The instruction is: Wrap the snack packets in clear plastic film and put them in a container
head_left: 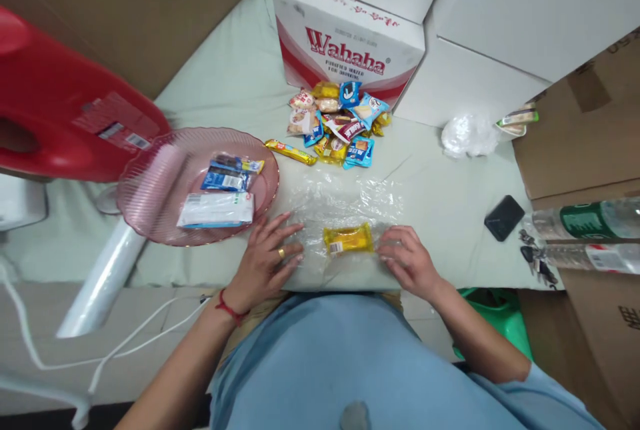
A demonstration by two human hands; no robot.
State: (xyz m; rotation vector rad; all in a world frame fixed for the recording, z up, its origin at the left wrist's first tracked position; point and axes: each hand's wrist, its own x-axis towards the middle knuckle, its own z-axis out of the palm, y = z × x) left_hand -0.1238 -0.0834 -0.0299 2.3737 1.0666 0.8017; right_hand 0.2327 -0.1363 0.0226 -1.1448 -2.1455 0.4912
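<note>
A sheet of clear plastic film (345,193) lies wrinkled on the cloth-covered table in front of me. On its near part rests a snack in a yellow wrapper (349,239), its barcode label showing. My left hand (270,257) lies at the film's left edge, fingers spread, palm down, just beside the pink glass bowl (135,210). At the right edge, close to the yellow snack's end, my right hand (407,258) touches the film with fingers stretched out. Neither hand grips the snack.
A pile of wrapped snacks (340,125) sits before a Wahaha carton (345,43). Wrapped packs lie in the bowl. A film roll (105,277) and a red jug (75,97) stand left. Rightward are a black case (504,218), keys (537,260) and plastic bottles (590,220).
</note>
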